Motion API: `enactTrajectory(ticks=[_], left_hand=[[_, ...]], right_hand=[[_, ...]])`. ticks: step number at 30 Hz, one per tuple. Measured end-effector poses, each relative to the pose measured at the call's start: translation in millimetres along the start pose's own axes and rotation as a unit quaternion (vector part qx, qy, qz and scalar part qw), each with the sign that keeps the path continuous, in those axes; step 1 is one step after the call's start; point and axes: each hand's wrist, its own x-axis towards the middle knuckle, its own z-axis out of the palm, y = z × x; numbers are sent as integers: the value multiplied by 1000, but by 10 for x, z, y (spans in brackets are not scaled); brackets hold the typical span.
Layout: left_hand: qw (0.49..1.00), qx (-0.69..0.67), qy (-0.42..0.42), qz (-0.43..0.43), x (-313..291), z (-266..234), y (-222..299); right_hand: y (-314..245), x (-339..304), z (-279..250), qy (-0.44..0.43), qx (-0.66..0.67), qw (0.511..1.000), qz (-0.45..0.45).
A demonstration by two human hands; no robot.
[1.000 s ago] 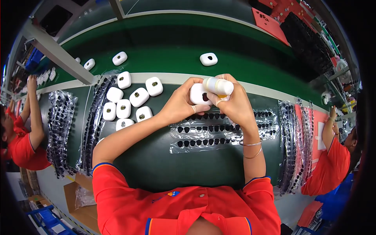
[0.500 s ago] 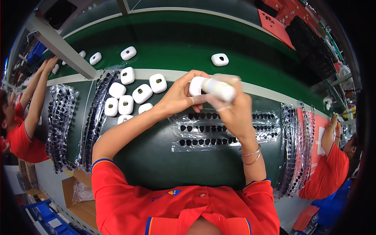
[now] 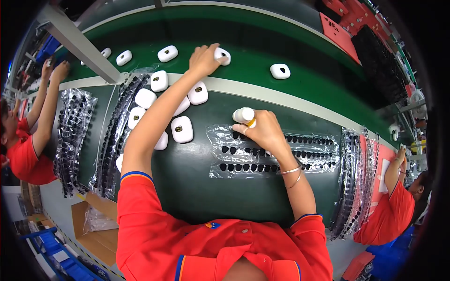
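My left hand [image 3: 205, 60] reaches far onto the green belt, its fingers closed over a white rounded case [image 3: 224, 58] that has a black patch on top. My right hand [image 3: 266, 133] grips a small white bottle [image 3: 243, 115] with a yellow band, tilted above the bench. Under that hand lie clear plastic strips [image 3: 215, 159] with rows of small black pieces, partly hidden by my wrist. Several white cases [image 3: 182, 129] with dark oval windows cluster by my left forearm, which covers some of them.
Another white case with a black patch [image 3: 280, 71] sits farther right on the belt [image 3: 309, 70]. Bundles of black-piece strips hang at the bench's left [image 3: 75, 140] and right [image 3: 349, 182]. A grey post [image 3: 82, 44] rises at the left. Co-workers in red [image 3: 37, 159] sit on both sides.
My left hand has gone from beside the bottle out to the belt, where it is on a case. My right hand has lowered the bottle toward the strips and pulled it nearer.
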Motion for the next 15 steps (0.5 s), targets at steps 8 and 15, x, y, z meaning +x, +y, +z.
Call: enactTrajectory(ticks=[8, 15], left_hand=[[955, 25, -164, 245, -855, -415, 246], [948, 83, -212, 222, -1080, -522, 296]], right_hand=[[-28, -5, 65, -27, -61, 997, 30], [-75, 6, -127, -125, 40, 988, 77]])
